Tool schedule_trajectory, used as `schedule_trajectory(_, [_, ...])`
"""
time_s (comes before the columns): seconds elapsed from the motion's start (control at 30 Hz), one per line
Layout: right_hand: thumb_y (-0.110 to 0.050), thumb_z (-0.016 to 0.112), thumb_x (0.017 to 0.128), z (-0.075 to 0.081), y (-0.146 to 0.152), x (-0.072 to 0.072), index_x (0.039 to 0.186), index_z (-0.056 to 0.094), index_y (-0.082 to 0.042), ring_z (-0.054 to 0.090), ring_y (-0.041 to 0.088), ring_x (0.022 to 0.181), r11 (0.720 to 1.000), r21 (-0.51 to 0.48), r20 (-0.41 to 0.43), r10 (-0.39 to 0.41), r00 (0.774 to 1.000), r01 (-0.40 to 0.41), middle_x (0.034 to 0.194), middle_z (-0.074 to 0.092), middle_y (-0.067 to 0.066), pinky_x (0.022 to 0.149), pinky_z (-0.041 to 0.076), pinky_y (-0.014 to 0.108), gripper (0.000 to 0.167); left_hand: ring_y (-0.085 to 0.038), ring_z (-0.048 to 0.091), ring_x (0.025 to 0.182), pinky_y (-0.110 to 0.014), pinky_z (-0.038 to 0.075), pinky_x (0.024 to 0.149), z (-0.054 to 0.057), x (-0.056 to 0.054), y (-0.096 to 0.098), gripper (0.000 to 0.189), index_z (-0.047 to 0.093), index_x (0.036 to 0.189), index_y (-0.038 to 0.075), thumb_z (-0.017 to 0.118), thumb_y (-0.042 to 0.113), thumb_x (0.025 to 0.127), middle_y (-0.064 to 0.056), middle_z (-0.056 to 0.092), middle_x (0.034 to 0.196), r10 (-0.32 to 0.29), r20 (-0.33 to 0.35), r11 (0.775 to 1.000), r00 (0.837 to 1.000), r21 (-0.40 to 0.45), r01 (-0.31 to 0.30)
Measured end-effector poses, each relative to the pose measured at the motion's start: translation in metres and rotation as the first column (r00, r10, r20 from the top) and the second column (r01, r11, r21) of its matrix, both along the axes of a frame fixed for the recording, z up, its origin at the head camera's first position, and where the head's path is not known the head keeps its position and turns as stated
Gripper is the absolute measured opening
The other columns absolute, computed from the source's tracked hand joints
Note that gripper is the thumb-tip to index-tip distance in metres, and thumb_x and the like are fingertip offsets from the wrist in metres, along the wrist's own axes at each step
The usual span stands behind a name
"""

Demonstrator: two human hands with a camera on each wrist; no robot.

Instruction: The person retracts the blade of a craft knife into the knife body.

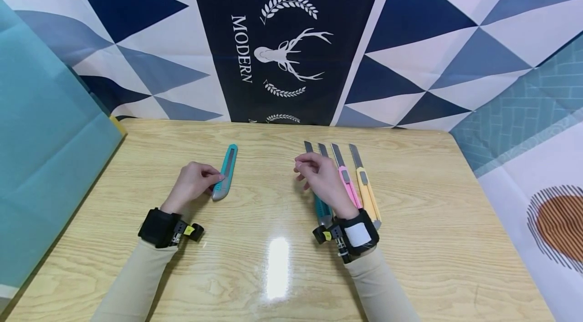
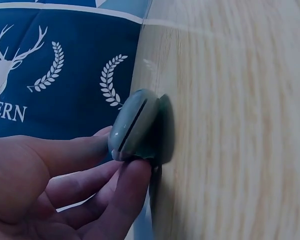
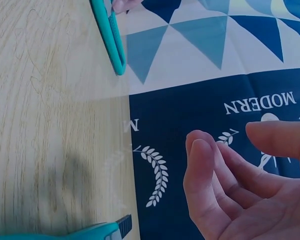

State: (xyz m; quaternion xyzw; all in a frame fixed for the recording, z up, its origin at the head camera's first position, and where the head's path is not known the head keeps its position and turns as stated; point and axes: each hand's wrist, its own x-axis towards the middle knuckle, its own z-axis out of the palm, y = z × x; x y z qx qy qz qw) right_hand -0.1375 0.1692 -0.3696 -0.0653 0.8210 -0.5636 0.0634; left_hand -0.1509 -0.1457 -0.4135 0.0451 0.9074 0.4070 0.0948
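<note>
Teal cutter [image 1: 231, 160] lies well left of the pink cutter [image 1: 348, 185], pinched near its grey end by the left hand [image 1: 196, 180]; judged light, stiff and smooth — best held by the handle's flanks. Right hand [image 1: 322, 177], just left of the pink cutter, has loosely bent fingers, gripping nothing. Exposed blades [image 1: 356, 156] flank the pink cutter — a cutting hazard; table [image 1: 264, 210] room lies to its left, between the hands.

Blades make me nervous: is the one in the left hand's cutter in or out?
In. The head view shows no blade past the rounded tip of the teal cutter in the left hand.
</note>
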Motion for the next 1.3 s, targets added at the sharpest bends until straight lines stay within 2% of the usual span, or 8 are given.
schedule_trajectory(0.33, [-0.011, 0.055, 0.100, -0.001, 0.003, 0.001, 0.118, 0.064, 0.001, 0.069, 0.036, 0.082, 1.000, 0.014, -0.017, 0.013, 1.000, -0.013, 0.104, 0.067, 0.029, 0.061, 0.061, 0.041, 0.024, -0.015, 0.068, 0.060, -0.029, 0.060, 0.059, 0.001, -0.001, 0.001, 0.024, 0.072, 0.103, -0.005, 0.065, 0.016, 0.095, -0.019, 0.073, 0.084, 0.035, 0.047, 0.999, 0.998, 0.010, -0.036])
schedule_trajectory(0.57, [-0.011, 0.055, 0.100, 0.000, 0.008, -0.001, 0.120, 0.063, 0.003, 0.069, 0.041, 0.084, 1.000, 0.026, -0.052, 0.001, 0.999, 0.000, 0.104, 0.068, 0.028, 0.063, 0.060, 0.048, 0.025, -0.012, 0.065, 0.062, -0.026, 0.058, 0.059, -0.001, -0.001, -0.001, 0.019, 0.073, 0.098, -0.004, 0.064, 0.013, 0.096, -0.016, 0.072, 0.078, 0.030, 0.050, 0.999, 0.998, 0.015, -0.031])
schedule_trajectory(0.73, [-0.013, 0.054, 0.101, 0.002, 0.011, -0.001, 0.120, 0.064, 0.000, 0.069, 0.040, 0.085, 0.997, 0.069, -0.079, -0.011, 0.997, 0.017, 0.103, 0.069, 0.026, 0.064, 0.060, 0.046, 0.025, -0.012, 0.065, 0.061, -0.025, 0.056, 0.059, -0.001, -0.001, -0.001, 0.018, 0.073, 0.097, -0.004, 0.063, 0.012, 0.096, -0.015, 0.072, 0.076, 0.028, 0.039, 1.000, 0.999, 0.002, -0.028])
schedule_trajectory(0.83, [-0.014, 0.054, 0.101, 0.002, 0.013, -0.002, 0.121, 0.064, 0.000, 0.069, 0.039, 0.086, 0.998, 0.063, -0.073, -0.010, 0.997, 0.015, 0.104, 0.069, 0.026, 0.065, 0.060, 0.046, 0.026, -0.012, 0.065, 0.061, -0.025, 0.056, 0.059, -0.002, -0.001, 0.000, 0.018, 0.073, 0.097, -0.004, 0.063, 0.012, 0.096, -0.015, 0.072, 0.077, 0.024, 0.036, 1.000, 0.999, -0.001, -0.024])
schedule_trajectory(1.13, [-0.014, 0.054, 0.101, 0.001, 0.017, -0.003, 0.121, 0.063, 0.000, 0.069, 0.022, 0.076, 0.999, 0.042, -0.065, -0.022, 0.998, 0.024, 0.105, 0.067, 0.028, 0.063, 0.061, 0.041, 0.026, -0.014, 0.065, 0.065, -0.028, 0.059, 0.061, -0.004, -0.001, -0.002, 0.018, 0.072, 0.099, -0.005, 0.061, 0.009, 0.097, -0.018, 0.071, 0.081, 0.009, 0.035, 1.000, 0.999, 0.016, -0.009])
schedule_trajectory(1.3, [-0.014, 0.055, 0.101, 0.000, 0.021, -0.004, 0.118, 0.065, 0.001, 0.068, 0.031, 0.078, 0.995, 0.069, -0.105, -0.058, 0.993, 0.066, 0.102, 0.068, 0.025, 0.061, 0.061, 0.039, 0.025, -0.017, 0.064, 0.067, -0.026, 0.052, 0.058, 0.000, 0.000, -0.004, 0.022, 0.073, 0.101, -0.003, 0.058, 0.013, 0.099, -0.018, 0.072, 0.083, 0.011, -0.002, 1.000, 1.000, -0.023, -0.011])
